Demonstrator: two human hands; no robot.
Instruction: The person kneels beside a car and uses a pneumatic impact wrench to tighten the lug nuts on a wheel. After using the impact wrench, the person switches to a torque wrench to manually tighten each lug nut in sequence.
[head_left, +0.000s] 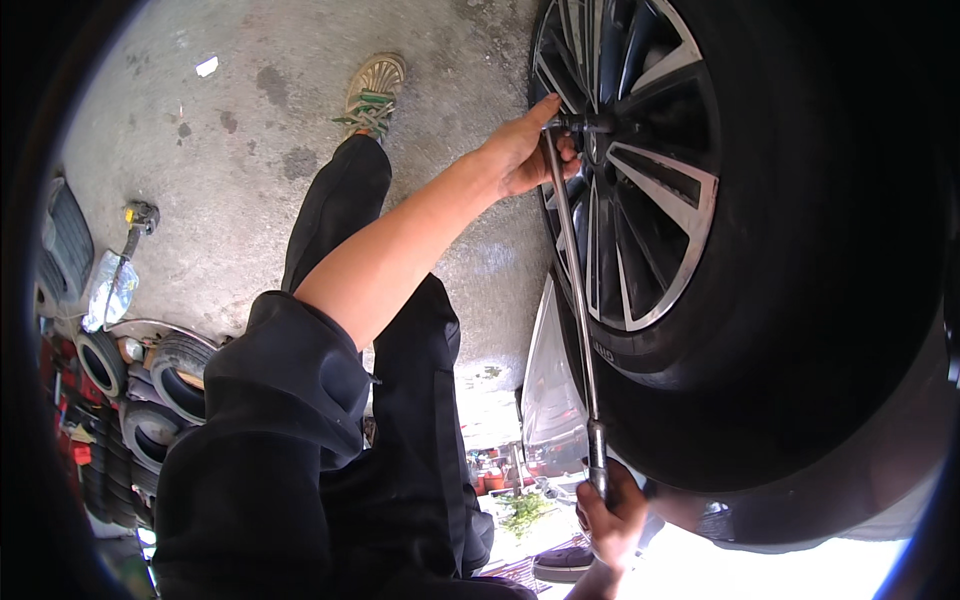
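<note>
A long chrome torque wrench (571,260) runs down beside a car wheel (685,205) with silver and black spokes. Its head carries a dark socket (585,123) that reaches to the wheel's hub. My left hand (517,155) is closed around the wrench head, thumb pointing up along it and fingers curled behind the bar. Lower down, my right hand (615,520) grips the thick handle end of the wrench. The black tyre (780,270) surrounds the wheel. Whether a nut sits in the socket is hidden.
Stained concrete floor (250,120) lies to the left, with a white scrap (207,67) on it. Several used tyres (180,375) are stacked at the left edge. A yellow and black power tool (142,217) stands near a plastic bag (110,290). My shoe (377,90) is ahead.
</note>
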